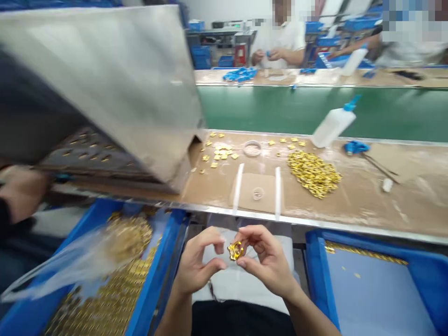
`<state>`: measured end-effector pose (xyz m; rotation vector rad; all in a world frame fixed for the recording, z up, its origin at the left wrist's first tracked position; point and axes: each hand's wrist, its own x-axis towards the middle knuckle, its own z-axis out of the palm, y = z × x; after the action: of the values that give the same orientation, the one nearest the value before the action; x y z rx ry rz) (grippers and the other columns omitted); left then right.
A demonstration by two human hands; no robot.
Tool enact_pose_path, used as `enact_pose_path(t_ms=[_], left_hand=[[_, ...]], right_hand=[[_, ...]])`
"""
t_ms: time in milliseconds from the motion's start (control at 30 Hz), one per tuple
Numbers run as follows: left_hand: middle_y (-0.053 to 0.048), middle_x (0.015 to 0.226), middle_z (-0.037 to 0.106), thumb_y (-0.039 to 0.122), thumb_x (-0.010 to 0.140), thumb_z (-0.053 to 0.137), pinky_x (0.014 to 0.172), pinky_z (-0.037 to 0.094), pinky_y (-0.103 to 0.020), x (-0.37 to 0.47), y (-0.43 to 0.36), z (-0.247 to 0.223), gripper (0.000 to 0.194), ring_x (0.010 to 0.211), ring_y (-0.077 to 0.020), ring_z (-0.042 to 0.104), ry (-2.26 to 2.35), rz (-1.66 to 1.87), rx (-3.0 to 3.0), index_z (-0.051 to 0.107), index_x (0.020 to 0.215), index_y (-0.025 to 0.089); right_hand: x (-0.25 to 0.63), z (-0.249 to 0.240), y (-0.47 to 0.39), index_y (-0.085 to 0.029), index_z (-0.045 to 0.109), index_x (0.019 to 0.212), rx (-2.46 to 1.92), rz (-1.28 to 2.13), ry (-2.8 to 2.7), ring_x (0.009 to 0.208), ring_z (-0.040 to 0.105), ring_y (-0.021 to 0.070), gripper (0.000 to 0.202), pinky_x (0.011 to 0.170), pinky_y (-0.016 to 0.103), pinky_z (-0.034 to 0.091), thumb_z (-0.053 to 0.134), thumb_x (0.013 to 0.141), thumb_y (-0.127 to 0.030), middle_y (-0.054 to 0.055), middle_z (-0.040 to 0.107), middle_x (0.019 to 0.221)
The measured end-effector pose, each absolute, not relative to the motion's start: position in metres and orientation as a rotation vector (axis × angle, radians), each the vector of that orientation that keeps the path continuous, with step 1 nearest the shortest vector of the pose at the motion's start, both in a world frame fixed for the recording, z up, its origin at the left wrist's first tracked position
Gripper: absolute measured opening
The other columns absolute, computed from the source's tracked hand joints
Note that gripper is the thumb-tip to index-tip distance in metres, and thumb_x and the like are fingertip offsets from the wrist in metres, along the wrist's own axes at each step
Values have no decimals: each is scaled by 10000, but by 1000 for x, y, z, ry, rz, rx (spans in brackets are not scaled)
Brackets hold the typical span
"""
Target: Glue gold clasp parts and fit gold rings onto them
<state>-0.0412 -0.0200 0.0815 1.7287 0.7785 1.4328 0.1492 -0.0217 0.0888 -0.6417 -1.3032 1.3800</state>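
Observation:
A small shiny gold metal part (235,250), with an open ring-like shape, is pinched by the fingertips of my right hand (268,261) above my lap. Just left of it, my left hand (198,263) curves with thumb and forefinger apart, a small gap from the part, holding nothing. Beyond my hands, a cardboard pad (245,196) with two white strips lies at the bench edge, and a small round clear cup (258,193) stands on it. A heap of similar gold parts (313,172) lies to the right on the bench.
Blue trays flank me: the left tray (157,275) holds rows of gold parts and a plastic bag (105,252); the right tray (317,275) has one row. A metal hood (147,93), white bottle (332,127) and green belt (259,109) stand beyond. Another person's hand (24,189) is left.

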Motion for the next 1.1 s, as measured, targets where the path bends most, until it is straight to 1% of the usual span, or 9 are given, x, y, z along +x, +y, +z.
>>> enact_pose_path(t_ms=[100, 267, 367, 500, 733, 833, 900, 1000, 1100], left_hand=[[-15, 709, 584, 368, 944, 682, 617, 493, -262, -31, -10, 66, 256, 665, -155, 576, 712, 1361, 1632, 683, 1136, 200], [-29, 690, 601, 339, 940, 671, 588, 523, -272, -5, 4, 42, 159, 640, -171, 597, 688, 1095, 1524, 728, 1015, 210], [-46, 691, 616, 389, 918, 691, 617, 541, -295, 7, 7, 38, 195, 665, -194, 609, 755, 927, 1491, 747, 921, 202], [-50, 683, 620, 456, 881, 715, 630, 552, -306, 18, 13, 37, 259, 671, -211, 615, 818, 771, 1540, 745, 845, 201], [-34, 717, 642, 379, 929, 649, 638, 548, -272, 33, 17, 27, 179, 676, -200, 650, 753, 631, 1741, 715, 895, 215], [-33, 718, 649, 408, 924, 652, 634, 538, -268, 41, 8, 27, 215, 665, -196, 645, 804, 581, 1765, 705, 865, 209], [-38, 721, 647, 461, 917, 654, 649, 536, -278, 47, 0, 28, 280, 667, -198, 634, 894, 596, 1741, 700, 822, 202], [-43, 740, 650, 527, 905, 654, 681, 534, -284, 56, -11, 30, 347, 693, -199, 625, 1036, 650, 1695, 699, 789, 203], [-52, 747, 671, 528, 905, 654, 665, 538, -274, 62, -15, 29, 352, 704, -203, 639, 1029, 626, 1740, 706, 781, 203]], right_hand=[[186, 76, -24, -269, 621, 1226, -800, 1199, -1271, 808, 669, 136, 386, 763, 271, 587, 786, 888, -359, 34, 713, 987], [280, 38, -61, -231, 649, 1163, -1308, 799, -1002, 811, 686, 161, 382, 760, 303, 596, 776, 873, -445, 51, 712, 965], [330, 11, -97, -217, 659, 1109, -1592, 501, -804, 791, 694, 177, 415, 735, 327, 602, 771, 843, -515, 55, 716, 934], [370, -21, -129, -202, 641, 1108, -1813, 241, -757, 756, 690, 190, 443, 696, 357, 598, 706, 862, -565, 69, 727, 914], [409, -83, -128, -187, 634, 1044, -1987, 160, -749, 680, 640, 196, 501, 687, 380, 568, 630, 837, -643, 90, 726, 869], [420, -114, -122, -184, 617, 1012, -2064, 153, -737, 672, 630, 210, 505, 677, 392, 560, 561, 861, -662, 102, 713, 843], [425, -132, -118, -186, 603, 980, -2111, 145, -732, 697, 636, 228, 480, 695, 409, 559, 519, 886, -649, 116, 706, 846], [429, -152, -110, -191, 587, 957, -2165, 131, -746, 775, 648, 253, 414, 771, 442, 560, 491, 921, -592, 141, 703, 899], [432, -163, -102, -182, 586, 1003, -2194, 134, -790, 833, 651, 269, 379, 820, 460, 558, 490, 941, -544, 158, 701, 954]])
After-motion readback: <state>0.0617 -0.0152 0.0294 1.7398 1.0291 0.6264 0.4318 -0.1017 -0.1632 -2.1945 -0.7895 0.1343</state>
